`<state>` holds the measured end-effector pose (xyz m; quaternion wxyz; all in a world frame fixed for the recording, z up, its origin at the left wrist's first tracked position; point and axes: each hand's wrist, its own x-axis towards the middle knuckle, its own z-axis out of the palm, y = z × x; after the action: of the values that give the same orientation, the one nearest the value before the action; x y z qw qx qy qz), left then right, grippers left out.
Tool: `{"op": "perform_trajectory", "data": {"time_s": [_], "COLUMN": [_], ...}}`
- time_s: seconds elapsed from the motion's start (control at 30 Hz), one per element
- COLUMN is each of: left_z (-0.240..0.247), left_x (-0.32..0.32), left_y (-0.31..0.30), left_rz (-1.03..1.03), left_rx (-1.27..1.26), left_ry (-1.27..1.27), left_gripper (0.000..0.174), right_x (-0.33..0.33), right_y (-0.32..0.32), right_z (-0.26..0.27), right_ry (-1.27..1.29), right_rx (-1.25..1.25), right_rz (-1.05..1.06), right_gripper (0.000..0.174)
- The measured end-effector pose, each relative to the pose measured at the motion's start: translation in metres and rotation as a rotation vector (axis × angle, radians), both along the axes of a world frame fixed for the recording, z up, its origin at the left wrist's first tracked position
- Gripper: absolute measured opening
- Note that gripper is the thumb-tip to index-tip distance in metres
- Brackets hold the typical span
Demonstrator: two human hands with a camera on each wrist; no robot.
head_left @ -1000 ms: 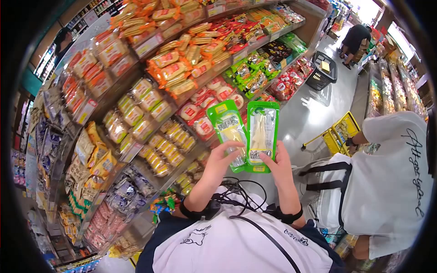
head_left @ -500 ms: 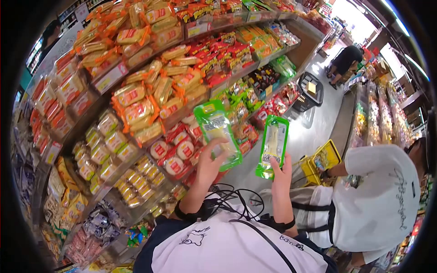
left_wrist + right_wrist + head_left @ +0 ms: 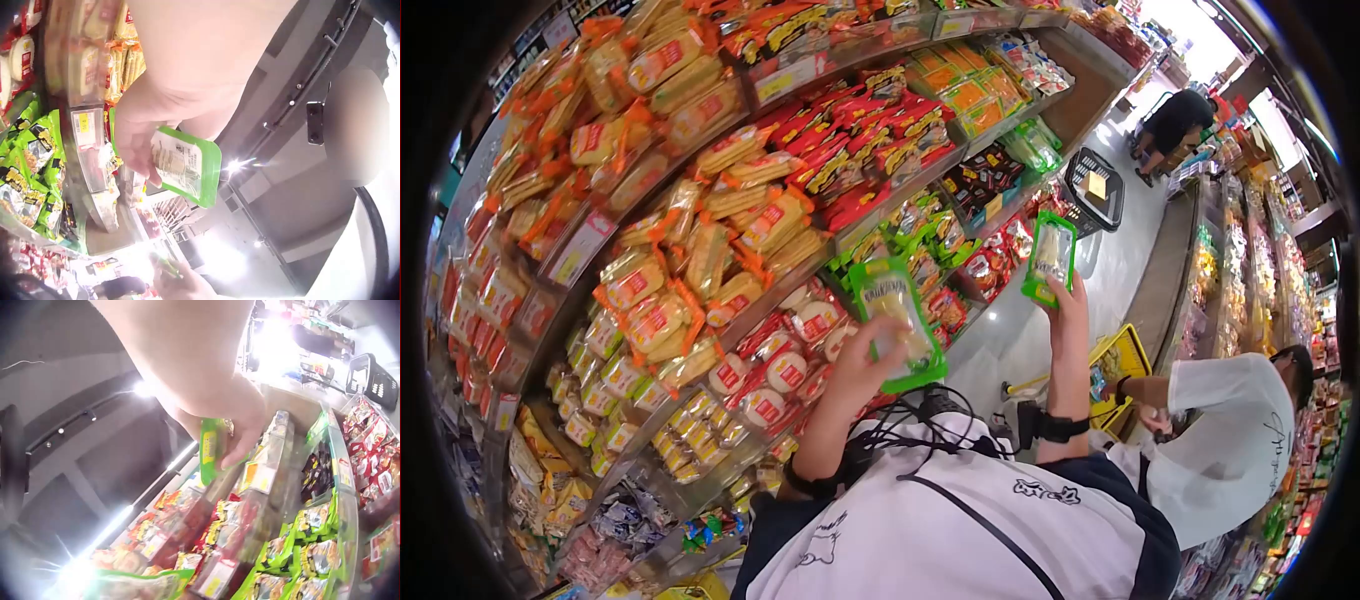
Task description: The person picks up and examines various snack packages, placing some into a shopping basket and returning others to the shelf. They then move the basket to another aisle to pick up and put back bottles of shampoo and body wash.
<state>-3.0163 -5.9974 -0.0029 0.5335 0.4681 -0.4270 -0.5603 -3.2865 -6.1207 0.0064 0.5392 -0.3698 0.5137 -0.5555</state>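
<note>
In the head view the left hand grips a green-edged clear packet by its lower left side, in front of the snack shelves. Farther right, the right hand pinches a second green-edged packet near its lower end, level with the black basket. The left wrist view shows the left hand with fingers round the packet, whose label faces the camera. From the right wrist, the right hand holds its packet, partly hidden by the hand.
Tiered shelves of orange, red and green snack packs fill the left and centre. A black basket stands on the aisle floor. A person in white is at the right beside a yellow basket; another bends farther off.
The two packets, side by side a second ago, are now apart; the right hand has moved right and up with its packet. The view has shifted along the shelves, and the person in white sits lower.
</note>
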Motion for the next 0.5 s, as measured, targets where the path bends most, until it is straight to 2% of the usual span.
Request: {"op": "perform_trajectory", "data": {"time_s": [0.1,0.17,0.23,0.33,0.5], "left_z": [0.005,0.01,-0.001,-0.002,-0.003], "left_x": [-0.011,-0.024,-0.044,-0.077,-0.126], "left_y": [-0.02,-0.041,-0.071,-0.124,-0.206], "left_rz": [-0.167,-0.18,-0.163,-0.163,-0.038], "left_rx": [-0.005,-0.045,0.002,0.046,0.075], "left_ry": [-0.15,-0.283,-0.274,-0.365,-0.223], "left_gripper": [0.022,0.025,0.026,0.027,0.026], "right_x": [-0.038,-0.058,-0.087,-0.129,-0.18], "right_y": [-0.072,-0.124,-0.179,-0.263,-0.379], "right_z": [-0.026,-0.042,-0.067,-0.105,-0.162], "right_ry": [0.014,-0.012,0.01,-0.013,-0.096], "right_rx": [-0.001,0.029,0.001,0.075,0.094], "right_rz": [-0.015,-0.053,-0.053,-0.103,-0.125], "right_gripper": [0.036,0.036,0.039,0.032,0.022]}}
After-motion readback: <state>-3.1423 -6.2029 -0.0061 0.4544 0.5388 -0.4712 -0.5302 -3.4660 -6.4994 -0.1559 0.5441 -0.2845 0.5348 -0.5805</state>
